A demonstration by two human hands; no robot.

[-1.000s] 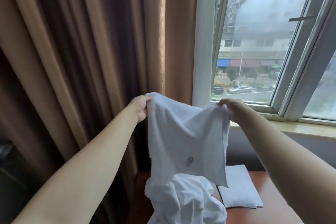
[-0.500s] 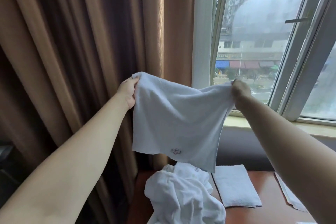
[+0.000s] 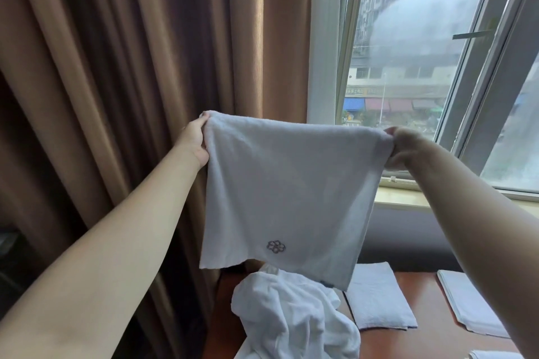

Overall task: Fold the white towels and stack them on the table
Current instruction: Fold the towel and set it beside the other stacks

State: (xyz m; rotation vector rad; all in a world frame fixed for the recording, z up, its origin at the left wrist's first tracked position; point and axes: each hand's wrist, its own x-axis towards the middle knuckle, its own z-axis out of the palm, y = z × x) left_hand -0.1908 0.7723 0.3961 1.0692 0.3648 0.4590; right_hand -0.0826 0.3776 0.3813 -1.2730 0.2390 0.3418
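White towel (image 3: 288, 198) hangs spread at the centre of the frame, its top corners pinched by the left hand (image 3: 194, 139) and the right hand (image 3: 400, 148). Below it, a crumpled towel heap (image 3: 291, 318) and a folded towel (image 3: 379, 297) lie on the table (image 3: 423, 341). Behind, brown curtains (image 3: 131, 52) fill the upper left and a window (image 3: 423, 52) the upper right.
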